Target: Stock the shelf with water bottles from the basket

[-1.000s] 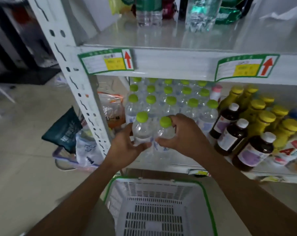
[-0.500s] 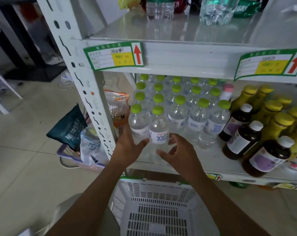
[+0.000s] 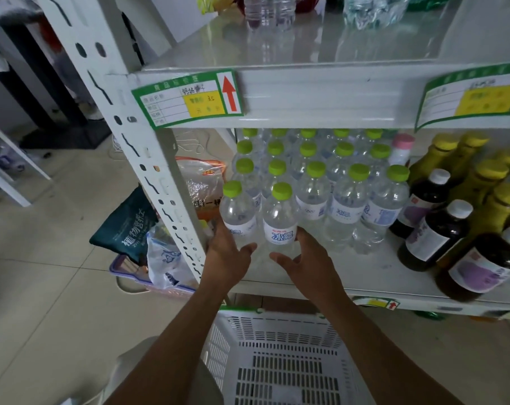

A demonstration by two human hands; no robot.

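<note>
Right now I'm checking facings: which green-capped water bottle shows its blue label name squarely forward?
The front-row water bottle beside the right hand; neighbours' labels are turned or hidden.

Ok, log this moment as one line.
left hand: open beside front bottles | right hand: open | bottles: standing on shelf | basket: no bottles visible

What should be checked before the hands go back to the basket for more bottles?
1. Front two water bottles upright on the shelf: ok.
2. Left hand grip released: cannot tell, fingers touch the left bottle.
3. Right hand open, free of bottles: ok.
4. Basket below the shelf within reach: ok.
5. Bottles left in basket: not ok, none on the visible floor.
6. Free shelf space in front of the rows: ok.
</note>
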